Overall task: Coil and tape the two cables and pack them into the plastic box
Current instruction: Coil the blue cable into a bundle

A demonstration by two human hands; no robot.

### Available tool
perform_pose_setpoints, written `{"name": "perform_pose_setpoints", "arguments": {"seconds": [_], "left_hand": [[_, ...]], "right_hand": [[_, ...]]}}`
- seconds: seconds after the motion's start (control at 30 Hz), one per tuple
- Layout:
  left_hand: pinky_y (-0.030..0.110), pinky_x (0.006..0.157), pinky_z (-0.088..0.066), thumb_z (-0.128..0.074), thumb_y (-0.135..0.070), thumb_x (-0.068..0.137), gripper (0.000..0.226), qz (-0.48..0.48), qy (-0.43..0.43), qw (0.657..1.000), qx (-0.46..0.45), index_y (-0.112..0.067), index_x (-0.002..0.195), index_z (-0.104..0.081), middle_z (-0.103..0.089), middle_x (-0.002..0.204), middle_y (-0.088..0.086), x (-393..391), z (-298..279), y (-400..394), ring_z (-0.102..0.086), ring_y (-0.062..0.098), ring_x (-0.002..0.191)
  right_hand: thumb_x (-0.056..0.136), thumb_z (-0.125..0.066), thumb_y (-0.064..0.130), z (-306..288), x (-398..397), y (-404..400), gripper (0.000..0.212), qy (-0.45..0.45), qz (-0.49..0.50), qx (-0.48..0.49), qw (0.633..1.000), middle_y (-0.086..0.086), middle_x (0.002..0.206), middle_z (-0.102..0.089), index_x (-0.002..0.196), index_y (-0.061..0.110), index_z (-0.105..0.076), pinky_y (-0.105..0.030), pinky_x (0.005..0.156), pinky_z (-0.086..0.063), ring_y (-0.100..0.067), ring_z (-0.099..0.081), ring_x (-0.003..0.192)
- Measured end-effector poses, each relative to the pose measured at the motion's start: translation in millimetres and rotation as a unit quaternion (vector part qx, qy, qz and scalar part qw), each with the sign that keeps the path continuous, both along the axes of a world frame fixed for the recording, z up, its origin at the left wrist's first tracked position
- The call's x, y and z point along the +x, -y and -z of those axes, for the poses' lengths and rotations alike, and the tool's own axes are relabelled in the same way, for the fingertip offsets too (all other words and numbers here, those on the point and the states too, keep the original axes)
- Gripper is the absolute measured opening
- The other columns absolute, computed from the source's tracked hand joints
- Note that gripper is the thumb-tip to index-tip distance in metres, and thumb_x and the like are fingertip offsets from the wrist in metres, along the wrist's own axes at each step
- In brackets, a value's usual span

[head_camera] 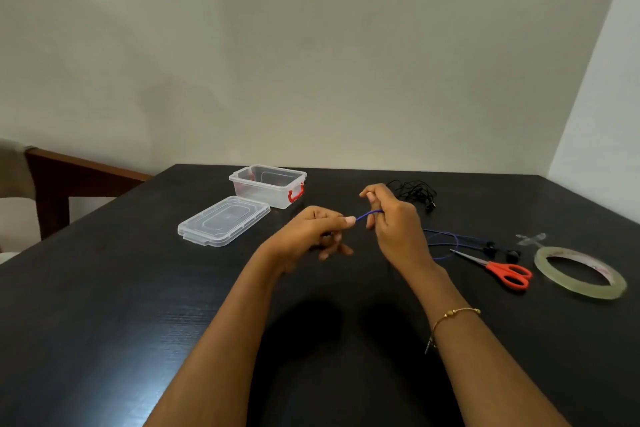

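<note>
A thin blue cable (446,240) trails across the dark table to earbuds near the scissors. My left hand (317,230) pinches one end of it between thumb and finger. My right hand (391,215) grips the same cable a short way along, so a short blue stretch spans between the hands above the table. A black cable (417,193) lies in a loose tangle behind my right hand. The clear plastic box (268,185) with red latches stands open at the back. Its lid (223,220) lies flat in front of it.
Red-handled scissors (504,270) and a roll of clear tape (580,272) lie at the right, with a small piece of tape (531,239) stuck to the table (138,288) behind them. A wooden chair (52,180) stands at the left edge.
</note>
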State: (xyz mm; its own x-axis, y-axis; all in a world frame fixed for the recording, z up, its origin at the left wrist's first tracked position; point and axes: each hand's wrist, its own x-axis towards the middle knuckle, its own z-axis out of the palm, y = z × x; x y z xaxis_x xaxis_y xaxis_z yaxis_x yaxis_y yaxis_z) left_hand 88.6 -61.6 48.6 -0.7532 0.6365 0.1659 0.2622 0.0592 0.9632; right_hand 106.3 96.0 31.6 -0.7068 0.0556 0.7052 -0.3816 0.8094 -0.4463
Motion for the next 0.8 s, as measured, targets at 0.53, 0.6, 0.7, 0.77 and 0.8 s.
{"name": "perform_pose_setpoints", "arguments": {"seconds": [0.53, 0.6, 0.7, 0.77, 0.8], "left_hand": [[0.029, 0.091, -0.048, -0.024, -0.015, 0.101, 0.031, -0.195, 0.142, 0.839, 0.488, -0.015, 0.082, -0.049, -0.065, 0.106, 0.01, -22.0, -6.6, 3.8, -0.062, 0.022, 0.103], [0.033, 0.097, -0.046, -0.03, -0.015, 0.1, 0.029, -0.289, 0.064, 0.879, 0.373, -0.021, 0.085, -0.054, -0.06, 0.11, 0.01, -23.0, -1.8, -0.8, -0.057, 0.023, 0.11], [0.032, 0.082, -0.045, -0.037, -0.015, 0.098, 0.027, -0.349, -0.129, 0.916, 0.151, -0.028, 0.082, -0.056, -0.06, 0.091, 0.005, -24.4, 10.3, -3.5, -0.056, 0.016, 0.088], [0.031, 0.079, -0.045, -0.04, -0.013, 0.097, 0.023, -0.307, -0.205, 0.928, 0.043, -0.013, 0.083, -0.058, -0.061, 0.087, 0.008, -23.9, 16.0, -5.9, -0.056, 0.019, 0.083], [0.031, 0.077, -0.045, -0.04, -0.014, 0.097, 0.023, -0.285, -0.225, 0.932, -0.004, -0.007, 0.084, -0.058, -0.062, 0.084, 0.01, -21.5, 17.5, -7.2, -0.058, 0.02, 0.081]], "right_hand": [[0.099, -0.033, 0.035, 4.5, 11.5, 34.0, 0.028, 0.112, -0.076, 0.239, 0.962, -0.008, 0.092, -0.064, 0.103, 0.013, -0.05, -0.029, 0.06, -0.031, -0.021, -0.053, 0.073], [0.098, -0.037, 0.03, 4.3, 12.5, 34.2, 0.025, 0.089, -0.084, 0.241, 0.963, -0.006, 0.095, -0.065, 0.106, 0.015, -0.054, -0.027, 0.059, -0.033, -0.02, -0.056, 0.078], [0.095, -0.035, 0.024, 4.1, 11.3, 30.1, 0.029, 0.044, -0.082, 0.228, 0.969, -0.005, 0.097, -0.066, 0.11, 0.015, -0.058, -0.022, 0.059, -0.035, -0.021, -0.061, 0.085], [0.09, -0.029, 0.026, 3.0, 10.7, 26.4, 0.039, 0.003, -0.064, 0.206, 0.976, -0.008, 0.09, -0.065, 0.108, 0.012, -0.062, -0.025, 0.058, -0.039, -0.023, -0.062, 0.076], [0.089, -0.028, 0.026, 2.5, 9.7, 24.7, 0.042, -0.021, -0.048, 0.192, 0.98, -0.008, 0.085, -0.065, 0.105, 0.011, -0.063, -0.026, 0.056, -0.04, -0.023, -0.061, 0.07]]}}
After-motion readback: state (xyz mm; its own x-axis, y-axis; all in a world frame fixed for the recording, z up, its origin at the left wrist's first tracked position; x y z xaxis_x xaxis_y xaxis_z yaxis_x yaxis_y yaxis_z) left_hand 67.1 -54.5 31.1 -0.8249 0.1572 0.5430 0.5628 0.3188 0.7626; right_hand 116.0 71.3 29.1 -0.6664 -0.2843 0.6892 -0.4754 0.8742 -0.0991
